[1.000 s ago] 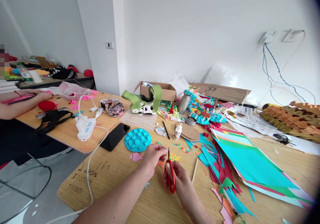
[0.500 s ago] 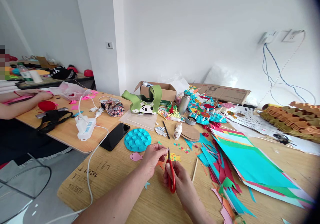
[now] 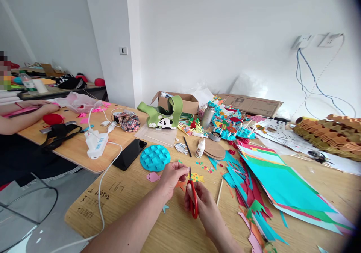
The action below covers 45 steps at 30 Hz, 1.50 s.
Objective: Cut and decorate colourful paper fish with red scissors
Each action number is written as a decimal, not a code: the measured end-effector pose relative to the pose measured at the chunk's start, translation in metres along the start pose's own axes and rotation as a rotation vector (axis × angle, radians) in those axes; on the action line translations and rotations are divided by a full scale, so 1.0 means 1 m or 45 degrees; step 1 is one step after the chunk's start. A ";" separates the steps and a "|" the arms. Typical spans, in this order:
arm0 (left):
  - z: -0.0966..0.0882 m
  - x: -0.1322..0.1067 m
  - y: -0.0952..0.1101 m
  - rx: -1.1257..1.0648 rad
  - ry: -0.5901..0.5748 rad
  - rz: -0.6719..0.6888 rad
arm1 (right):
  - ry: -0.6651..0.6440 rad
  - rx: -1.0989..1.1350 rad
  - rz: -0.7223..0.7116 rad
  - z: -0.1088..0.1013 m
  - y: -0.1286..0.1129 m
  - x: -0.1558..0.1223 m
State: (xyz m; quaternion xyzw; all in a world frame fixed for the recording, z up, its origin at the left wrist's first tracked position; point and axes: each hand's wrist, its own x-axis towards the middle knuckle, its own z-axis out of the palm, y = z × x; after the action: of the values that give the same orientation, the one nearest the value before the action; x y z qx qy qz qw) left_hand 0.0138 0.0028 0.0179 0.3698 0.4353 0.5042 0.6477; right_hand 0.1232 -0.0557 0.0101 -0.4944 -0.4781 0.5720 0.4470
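Observation:
My right hand grips red-handled scissors, their blades pointing away from me and upright. Just left of the blade tips, my left hand is pinched, thumb against fingers; whatever it holds is too small to make out. Partly behind the hands lie a yellow spotted paper fish and an orange paper piece. A pink paper fish rests left of my left hand, below a round blue woven-paper disc. Small coloured paper dots are scattered beyond the scissors.
A glue bottle, a black pen and a phone lie ahead. Coloured paper sheets and scraps cover the right side. A power strip trails its white cable at left, where another person's arms rest on the table.
Almost nothing differs. Both hands and the scissors keep the same place, with at most a slight shift at the blades.

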 end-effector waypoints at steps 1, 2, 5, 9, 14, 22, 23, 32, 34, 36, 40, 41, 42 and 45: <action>0.000 0.000 0.000 0.002 0.000 0.001 | -0.004 -0.009 -0.005 0.000 -0.001 -0.001; 0.000 0.000 0.000 0.006 0.001 0.001 | -0.007 -0.016 -0.008 0.000 -0.001 -0.001; -0.001 0.000 0.001 0.012 0.001 0.007 | -0.013 -0.030 -0.006 -0.001 -0.001 0.000; -0.002 0.001 -0.001 0.019 -0.014 0.025 | -0.004 -0.036 -0.001 -0.002 0.004 0.003; -0.004 0.003 -0.002 0.019 -0.038 0.047 | 0.011 -0.025 -0.007 -0.004 0.012 0.006; -0.002 0.001 0.000 0.027 -0.034 0.013 | 0.008 -0.022 0.005 -0.004 0.005 0.003; -0.002 0.001 -0.001 0.024 -0.031 0.017 | 0.002 -0.022 0.007 -0.003 0.004 0.003; -0.004 0.002 -0.001 0.006 -0.044 0.045 | -0.001 -0.037 0.008 -0.002 0.004 0.001; -0.003 0.001 -0.001 0.005 -0.045 0.041 | -0.003 -0.032 0.003 -0.001 0.001 -0.001; -0.003 0.001 -0.001 0.012 -0.040 0.035 | -0.005 -0.025 -0.003 -0.001 -0.001 -0.002; -0.003 0.002 -0.001 0.027 -0.044 0.038 | -0.003 -0.018 0.003 0.000 -0.003 -0.003; -0.003 0.002 -0.001 0.028 -0.047 0.040 | -0.001 -0.016 0.006 0.000 -0.003 -0.002; -0.003 0.002 -0.001 0.029 -0.048 0.041 | 0.001 -0.014 0.008 0.000 -0.003 -0.002; -0.003 0.002 -0.001 0.029 -0.036 0.041 | 0.003 -0.027 0.008 0.000 -0.001 0.000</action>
State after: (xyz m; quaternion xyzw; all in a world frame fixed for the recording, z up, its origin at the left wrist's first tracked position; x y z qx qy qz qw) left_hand 0.0114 0.0043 0.0156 0.3913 0.4258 0.5045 0.6412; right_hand 0.1235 -0.0559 0.0115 -0.5014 -0.4821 0.5677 0.4403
